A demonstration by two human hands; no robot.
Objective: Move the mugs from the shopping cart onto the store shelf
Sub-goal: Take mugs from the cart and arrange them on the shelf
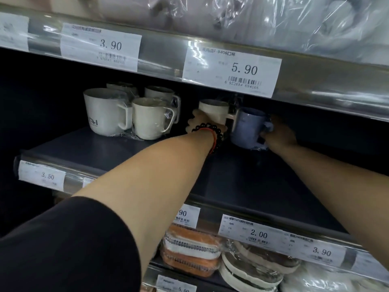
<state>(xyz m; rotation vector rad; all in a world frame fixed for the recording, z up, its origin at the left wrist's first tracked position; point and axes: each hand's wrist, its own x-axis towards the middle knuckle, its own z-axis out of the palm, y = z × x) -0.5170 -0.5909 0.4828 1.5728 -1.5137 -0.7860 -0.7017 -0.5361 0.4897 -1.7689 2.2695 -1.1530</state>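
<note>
Both my arms reach deep into the dark middle shelf (pixel 109 152). My left hand (pixel 202 123), with a bead bracelet and a red cord at the wrist, grips a cream mug (pixel 213 108) wrapped in clear film. Beside it on the right, my right hand (pixel 277 133) holds a blue mug (pixel 246 127) by its handle side; the mug sits low at the shelf floor. Several cream mugs (pixel 147 116) in film stand in a cluster at the back left of the same shelf. The shopping cart is out of view.
The upper shelf edge (pixel 315 95) with price tags 3.90 and 5.90 hangs close above my hands. Wrapped goods lie on top of it. Below, stacked orange and white containers (pixel 189 251) and wrapped round items (pixel 252 268) fill the lower shelf behind more price tags.
</note>
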